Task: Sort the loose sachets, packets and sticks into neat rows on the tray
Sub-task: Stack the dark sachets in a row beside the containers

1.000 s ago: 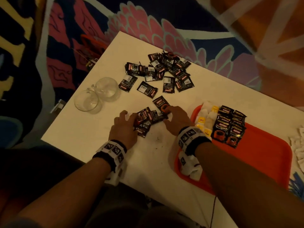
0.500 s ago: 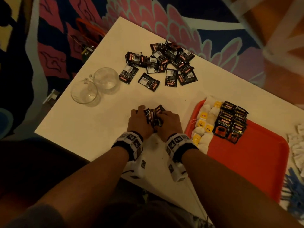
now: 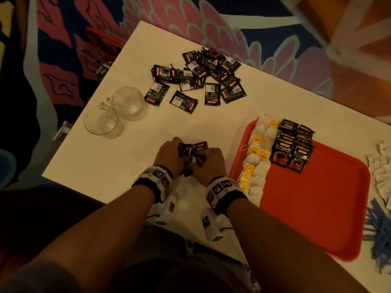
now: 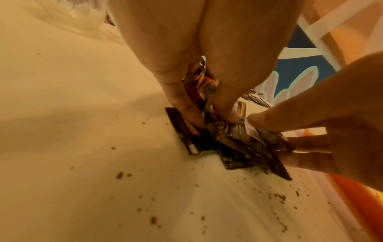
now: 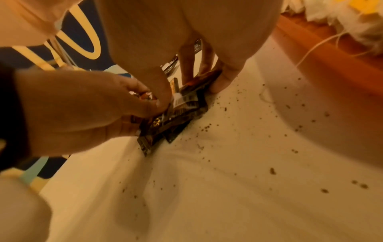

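Both hands meet at the near edge of the white table (image 3: pixel 118 157) around a small bunch of black coffee sachets (image 3: pixel 193 149). My left hand (image 3: pixel 169 154) pinches the bunch (image 4: pixel 238 140) from the left between thumb and fingers. My right hand (image 3: pixel 208 163) grips the same bunch (image 5: pixel 180 113) from the right, its lower edge on the table. A loose pile of black sachets (image 3: pixel 203 77) lies at the far side. The orange tray (image 3: pixel 306 212) at the right holds rows of tea bags (image 3: pixel 257 157) and black sachets (image 3: pixel 294 144).
Two clear glass cups (image 3: pixel 114 113) stand at the table's left. White packets (image 3: pixel 380 174) and blue sticks (image 3: pixel 378 233) lie beyond the tray's right edge. Brown crumbs (image 4: pixel 279 196) speckle the table near the hands. A patterned carpet (image 3: pixel 243 30) surrounds the table.
The hands drew together from a spread-out scatter, gathering the sachets into one bunch and pulling it nearer the table's front edge.
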